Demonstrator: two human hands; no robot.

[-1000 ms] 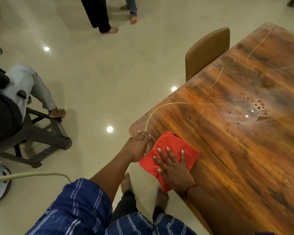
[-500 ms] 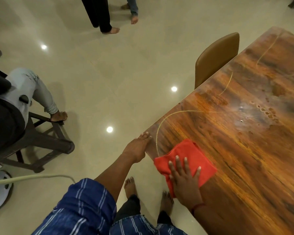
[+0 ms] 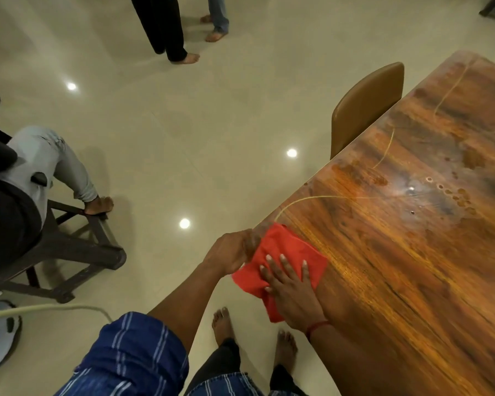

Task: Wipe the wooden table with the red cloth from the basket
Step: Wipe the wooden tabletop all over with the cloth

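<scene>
The red cloth [image 3: 283, 252] lies on the near left corner of the glossy wooden table [image 3: 406, 252], part of it hanging over the edge. My right hand [image 3: 290, 290] lies flat on the cloth with fingers spread, pressing it down. My left hand [image 3: 235, 252] is at the table's corner edge, fingers curled and blurred, touching the cloth's left side. Small droplets and smears [image 3: 452, 192] mark the tabletop further in. No basket is in view.
A tan chair back [image 3: 366, 107] stands against the table's left edge. A seated person on a dark wooden stool [image 3: 77, 247] is at the left. Two people's legs [image 3: 180, 35] stand at the top. A pale cable [image 3: 55, 308] crosses the floor lower left.
My right hand slid the cloth along the corner, right then back toward the edge. My left hand shifted from resting on the corner to curling against the cloth. The view shifted slightly.
</scene>
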